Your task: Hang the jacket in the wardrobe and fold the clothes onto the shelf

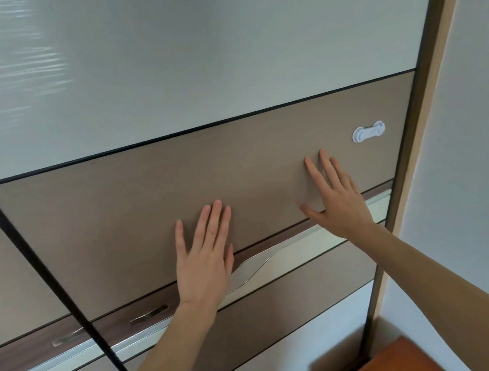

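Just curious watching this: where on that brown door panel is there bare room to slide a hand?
Bare brown panel lies left of the left hand; a narrower patch lies between both hands. It is crowded beyond the right hand, by the white latch.

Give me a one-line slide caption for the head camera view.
Left hand and right hand press flat on the brown panel of a sliding wardrobe door, beside a white child-safety latch.

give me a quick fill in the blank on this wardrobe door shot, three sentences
1. Both hands lie flat on the ____ band of the wardrobe door.
2. The white child lock sits above the ____ hand.
3. The left hand holds ____.

Missing words: brown; right; nothing
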Demonstrator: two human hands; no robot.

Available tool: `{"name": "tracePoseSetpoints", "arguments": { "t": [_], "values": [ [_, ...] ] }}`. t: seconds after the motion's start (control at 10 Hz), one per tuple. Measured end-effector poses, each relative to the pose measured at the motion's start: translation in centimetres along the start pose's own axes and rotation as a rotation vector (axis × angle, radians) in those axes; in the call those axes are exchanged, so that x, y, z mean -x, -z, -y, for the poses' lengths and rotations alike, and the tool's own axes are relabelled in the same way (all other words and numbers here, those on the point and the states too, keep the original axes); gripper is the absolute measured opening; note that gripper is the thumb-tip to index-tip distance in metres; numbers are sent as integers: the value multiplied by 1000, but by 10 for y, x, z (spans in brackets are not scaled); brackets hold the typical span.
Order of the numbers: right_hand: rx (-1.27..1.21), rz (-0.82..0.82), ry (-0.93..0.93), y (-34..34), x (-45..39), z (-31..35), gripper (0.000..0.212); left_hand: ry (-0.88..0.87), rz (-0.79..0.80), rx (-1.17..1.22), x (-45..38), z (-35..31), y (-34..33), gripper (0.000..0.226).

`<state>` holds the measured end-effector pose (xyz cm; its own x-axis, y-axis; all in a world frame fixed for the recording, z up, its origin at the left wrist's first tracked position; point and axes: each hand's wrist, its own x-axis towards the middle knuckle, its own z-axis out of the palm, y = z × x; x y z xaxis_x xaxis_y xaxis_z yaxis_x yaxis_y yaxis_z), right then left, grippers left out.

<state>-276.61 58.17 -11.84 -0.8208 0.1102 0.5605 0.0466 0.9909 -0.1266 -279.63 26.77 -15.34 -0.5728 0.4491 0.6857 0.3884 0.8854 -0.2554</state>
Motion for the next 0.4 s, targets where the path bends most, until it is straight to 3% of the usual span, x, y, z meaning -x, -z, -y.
{"name": "tracePoseSetpoints", "arguments": {
  "t": [0.2, 0.4],
  "values": [
    [84, 22, -27, 28, 22, 8, 84, 7, 36, 101, -1, -8, 26, 68],
    [117, -2, -91, 64, 75, 49, 80, 93, 64, 502, 4, 0, 60, 67]
  ]
}}
